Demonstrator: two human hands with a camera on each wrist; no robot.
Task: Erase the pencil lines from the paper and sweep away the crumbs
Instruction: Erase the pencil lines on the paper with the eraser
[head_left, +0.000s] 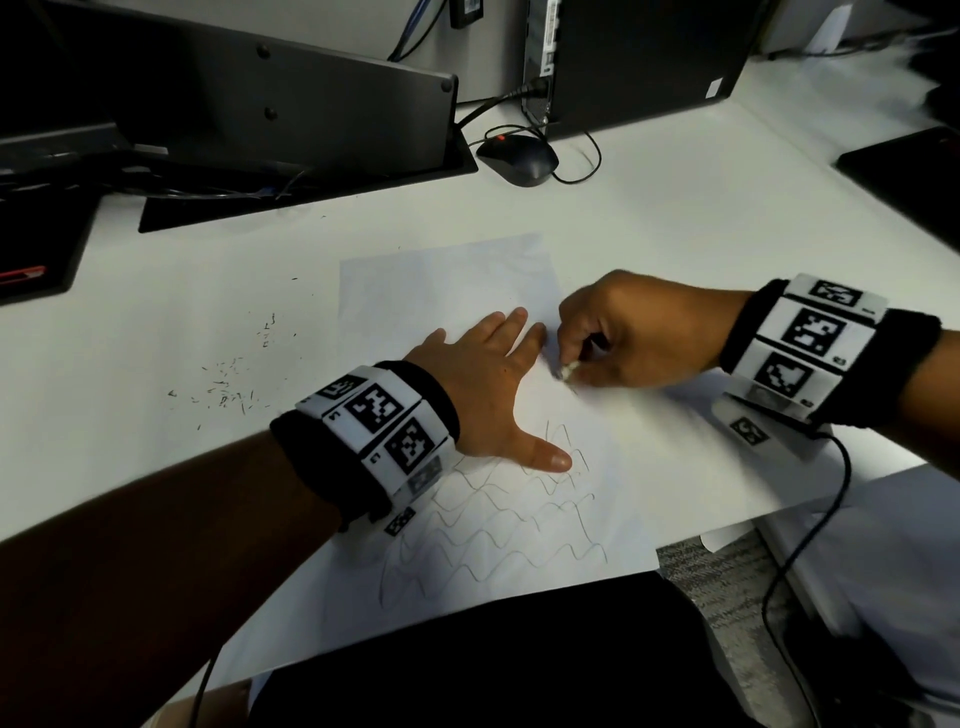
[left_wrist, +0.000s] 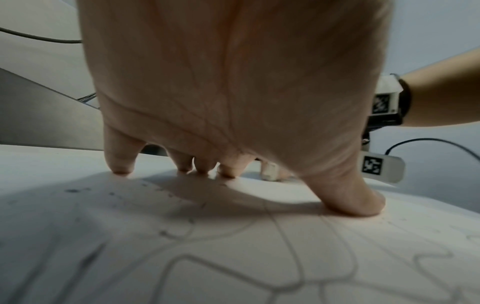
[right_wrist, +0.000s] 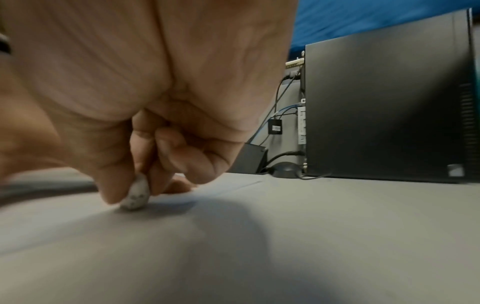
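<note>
On the white desk, a thin sheet of paper lies flat, its far half blank and its near half covered in wavy pencil lines. The left hand is spread flat on the sheet, fingers straight and apart, thumb on the upper lines; it is the anchor, and it should stay close to the rubbing so the sheet cannot buckle. The right hand pinches a small, rounded, grey-smudged eraser between thumb and curled fingers, tip on the paper just beside the left fingers. Short, light strokes away from the anchor suit best — thin paper creases easily. Dark, thin crumbs lie on the desk to the left, off the sheet.
</note>
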